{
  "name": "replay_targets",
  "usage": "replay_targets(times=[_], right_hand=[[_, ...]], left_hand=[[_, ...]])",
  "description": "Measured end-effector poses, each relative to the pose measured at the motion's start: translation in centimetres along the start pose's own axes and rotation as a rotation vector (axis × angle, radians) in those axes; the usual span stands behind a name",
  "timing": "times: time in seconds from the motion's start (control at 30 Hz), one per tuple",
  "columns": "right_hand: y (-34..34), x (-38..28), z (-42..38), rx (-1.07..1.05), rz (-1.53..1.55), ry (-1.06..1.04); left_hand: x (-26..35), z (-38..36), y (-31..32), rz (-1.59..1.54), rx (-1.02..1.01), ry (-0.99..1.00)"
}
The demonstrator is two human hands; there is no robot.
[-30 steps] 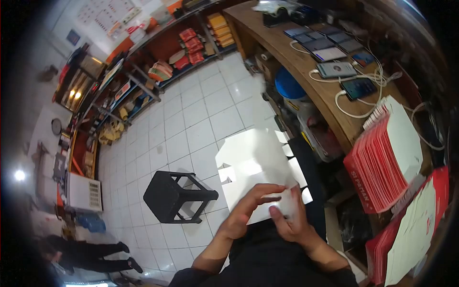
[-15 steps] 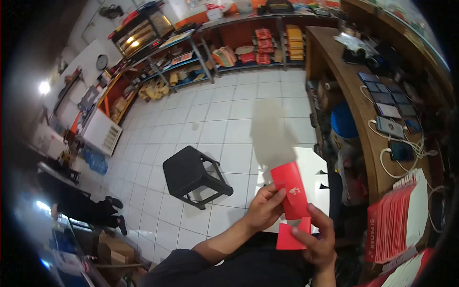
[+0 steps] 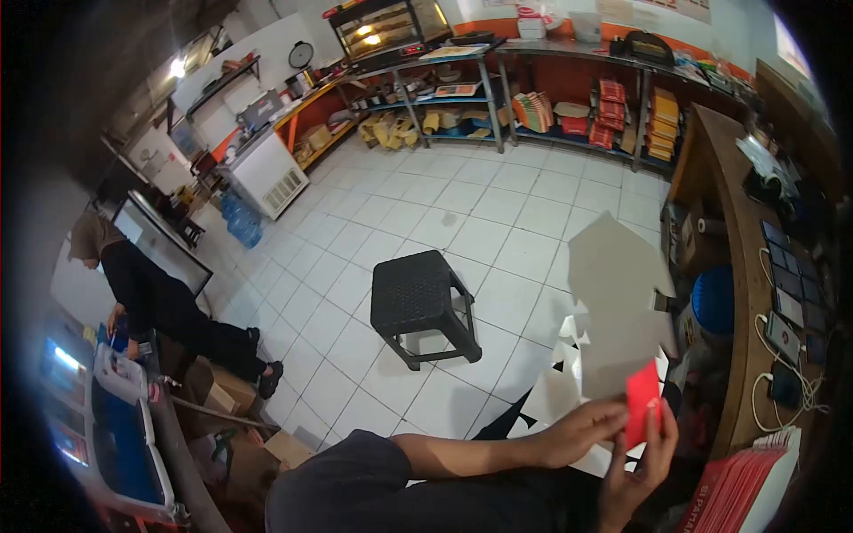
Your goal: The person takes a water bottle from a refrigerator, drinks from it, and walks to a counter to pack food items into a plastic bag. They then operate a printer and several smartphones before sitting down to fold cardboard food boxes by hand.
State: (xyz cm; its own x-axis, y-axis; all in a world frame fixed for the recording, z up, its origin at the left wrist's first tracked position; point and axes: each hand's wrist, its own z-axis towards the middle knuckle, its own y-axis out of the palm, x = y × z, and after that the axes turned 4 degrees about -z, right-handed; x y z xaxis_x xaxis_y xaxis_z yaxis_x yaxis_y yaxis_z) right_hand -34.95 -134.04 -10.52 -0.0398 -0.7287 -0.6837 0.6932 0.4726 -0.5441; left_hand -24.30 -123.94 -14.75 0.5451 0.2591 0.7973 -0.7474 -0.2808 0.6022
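A small red card piece (image 3: 641, 397) with a pale mark is held upright between my two hands, over my lap. My left hand (image 3: 582, 435) is closed, thumb and fingers pinching the card's left edge. From the right and below, my right hand (image 3: 641, 466) has its fingers closed on the same card, partly covering its lower part. Beneath and beyond my hands lies a white cut cardboard sheet (image 3: 551, 400) with notched edges, and a grey, shadow-like shape overlaps it.
A black plastic stool (image 3: 413, 293) stands on the tiled floor ahead. Red-edged folded cardboard (image 3: 742, 489) is stacked at my right, below a wooden counter (image 3: 724, 169) with phones and white cables. At left, a person in dark clothes (image 3: 160, 284) stands by a worktop.
My view has turned left, and a person at left now shows more fully. My hands have come closer together, and the bent red card now shows as one narrower piece.
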Motion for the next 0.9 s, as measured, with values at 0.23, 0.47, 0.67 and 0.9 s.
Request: replay_targets(times=[0.23,0.47,0.67,0.9], right_hand=[[-3.2,11.7,-0.1,0.107,0.515,0.557],[-4.8,6.8,-1.1,-0.032,0.563,0.196],[-5.1,4.5,-0.6,0.012,0.432,-0.196],[-3.8,1.6,-0.2,-0.048,0.04,-0.305]], left_hand=[[5.0,-3.3,-1.4,1.49,-0.574,0.478],[6.3,-0.8,-3.2,1.386,-0.413,0.17],[7.8,2.1,-4.5,0.831,-0.687,-0.35],[7.0,1.5,-3.4,0.603,-0.093,-0.243]])
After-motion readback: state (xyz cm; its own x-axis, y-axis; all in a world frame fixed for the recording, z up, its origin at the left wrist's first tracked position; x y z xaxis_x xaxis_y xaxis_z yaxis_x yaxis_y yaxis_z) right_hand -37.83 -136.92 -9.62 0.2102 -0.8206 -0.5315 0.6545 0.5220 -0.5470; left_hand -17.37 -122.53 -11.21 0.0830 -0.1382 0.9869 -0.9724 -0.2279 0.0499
